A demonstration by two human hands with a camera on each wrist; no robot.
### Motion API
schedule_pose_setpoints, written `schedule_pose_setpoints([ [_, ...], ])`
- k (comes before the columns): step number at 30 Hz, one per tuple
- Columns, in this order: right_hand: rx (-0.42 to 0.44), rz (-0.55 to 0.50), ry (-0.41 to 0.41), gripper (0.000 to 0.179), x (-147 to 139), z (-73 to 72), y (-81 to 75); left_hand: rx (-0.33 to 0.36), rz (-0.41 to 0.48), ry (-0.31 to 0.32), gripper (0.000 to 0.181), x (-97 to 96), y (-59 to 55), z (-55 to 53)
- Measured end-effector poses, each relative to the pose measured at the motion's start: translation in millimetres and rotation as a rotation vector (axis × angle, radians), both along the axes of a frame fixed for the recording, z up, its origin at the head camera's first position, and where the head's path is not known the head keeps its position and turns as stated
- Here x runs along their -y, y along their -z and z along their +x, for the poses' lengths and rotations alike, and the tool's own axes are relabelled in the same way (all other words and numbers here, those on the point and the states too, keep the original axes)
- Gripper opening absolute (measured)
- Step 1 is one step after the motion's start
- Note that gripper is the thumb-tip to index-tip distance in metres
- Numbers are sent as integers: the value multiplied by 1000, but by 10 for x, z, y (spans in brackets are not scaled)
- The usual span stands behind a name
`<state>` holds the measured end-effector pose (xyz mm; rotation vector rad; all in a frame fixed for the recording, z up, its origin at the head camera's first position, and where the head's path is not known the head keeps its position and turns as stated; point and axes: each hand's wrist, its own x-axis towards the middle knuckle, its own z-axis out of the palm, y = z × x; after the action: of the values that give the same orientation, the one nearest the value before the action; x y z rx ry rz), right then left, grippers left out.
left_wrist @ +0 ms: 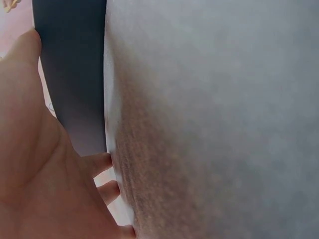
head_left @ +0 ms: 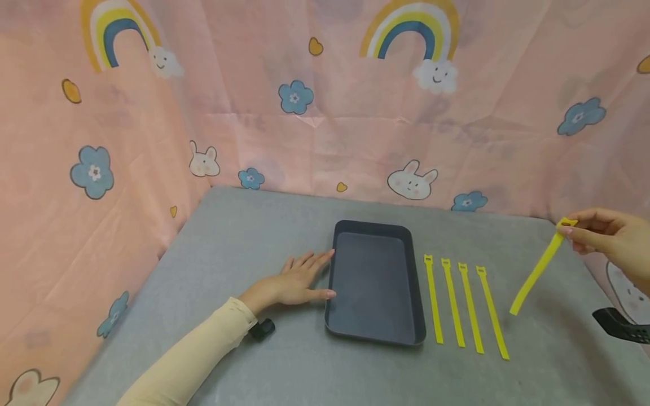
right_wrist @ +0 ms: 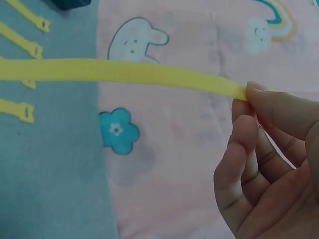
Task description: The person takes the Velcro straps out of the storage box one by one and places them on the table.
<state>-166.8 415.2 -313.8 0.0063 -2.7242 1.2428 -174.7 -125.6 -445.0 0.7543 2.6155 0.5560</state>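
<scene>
My right hand (head_left: 611, 234) pinches a yellow cable tie strap (head_left: 538, 273) by its slotted head, between thumb and forefinger. The strap hangs slanting down to the left, above the table's right side. In the right wrist view it stretches leftward from the fingertips (right_wrist: 256, 87). With fingers spread, my left hand (head_left: 297, 282) touches the left side of a dark grey rectangular tray (head_left: 376, 282). The left wrist view shows its thumb and fingers against the tray's outer wall (left_wrist: 75, 74). Several more yellow straps (head_left: 454, 304) lie side by side just right of the tray.
A grey tabletop (head_left: 264, 225) lies under everything. Pink cloth (head_left: 244, 73) printed with rainbows, rabbits and flowers hangs behind and at the sides. A black wrist device (head_left: 262, 330) is at the left cuff, and another black strap-like piece (head_left: 619, 326) shows below the right hand.
</scene>
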Motion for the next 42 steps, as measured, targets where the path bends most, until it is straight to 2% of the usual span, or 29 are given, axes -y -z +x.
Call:
schedule_pose_setpoints([
  [3, 74, 34, -1, 13, -66, 0, 95, 4, -4, 1, 93, 4, 5, 0],
  [6, 141, 123, -13, 6, -109, 15, 184, 5, 0, 3, 94, 7, 14, -5],
  [10, 225, 198, -71, 19, -154, 35, 265, -6, 6, 5, 93, 6, 25, -11],
  [17, 368, 246, -134, 38, -164, 19, 330, 6, 8, 0, 92, 6, 11, -2],
  [29, 370, 281, -198, 49, -106, -82, 597, -2, -13, -1, 93, -4, 10, -15],
  [34, 372, 291, -236, 45, -59, -145, 693, 5, 0, 2, 93, 2, -10, -8],
  [38, 337, 283, -264, 38, -23, -179, 790, 0, 2, 6, 93, 4, -10, -4],
  [42, 323, 297, -258, 38, 15, -209, 879, 1, -2, 5, 93, 5, -3, -3],
])
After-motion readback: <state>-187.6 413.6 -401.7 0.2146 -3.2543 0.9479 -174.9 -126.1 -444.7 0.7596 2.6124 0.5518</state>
